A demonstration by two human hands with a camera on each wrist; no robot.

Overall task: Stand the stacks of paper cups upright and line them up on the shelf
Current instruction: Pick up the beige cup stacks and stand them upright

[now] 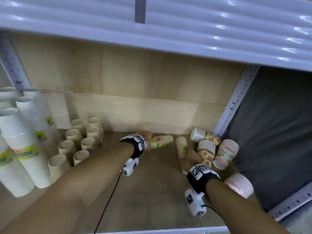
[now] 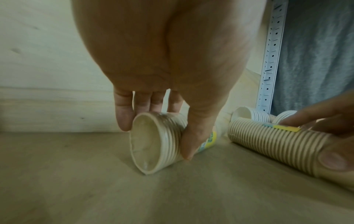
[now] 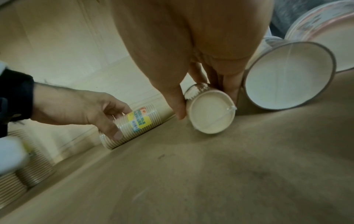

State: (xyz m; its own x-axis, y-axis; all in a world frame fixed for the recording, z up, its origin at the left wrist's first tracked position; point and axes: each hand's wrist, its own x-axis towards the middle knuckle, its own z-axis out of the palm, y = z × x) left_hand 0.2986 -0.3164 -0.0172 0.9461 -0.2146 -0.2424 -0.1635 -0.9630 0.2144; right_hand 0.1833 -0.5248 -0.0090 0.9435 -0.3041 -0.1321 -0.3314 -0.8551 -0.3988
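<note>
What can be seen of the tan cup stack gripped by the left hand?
The tan cup stack is a short sleeve of nested beige paper cups in clear wrap, with ribbed rims and a yellow-and-blue label. It lies on its side on the wooden shelf board near the back panel, with its open mouth toward the left wrist camera. The left hand grips it from above, with the fingers behind it and the thumb in front. It stands apart from the longer tan stack under the right hand.

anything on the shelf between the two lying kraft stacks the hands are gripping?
Nothing: bare shelf board separates the left hand's stack from the right hand's stack. The left wrist view shows it best; the head view agrees.
</note>
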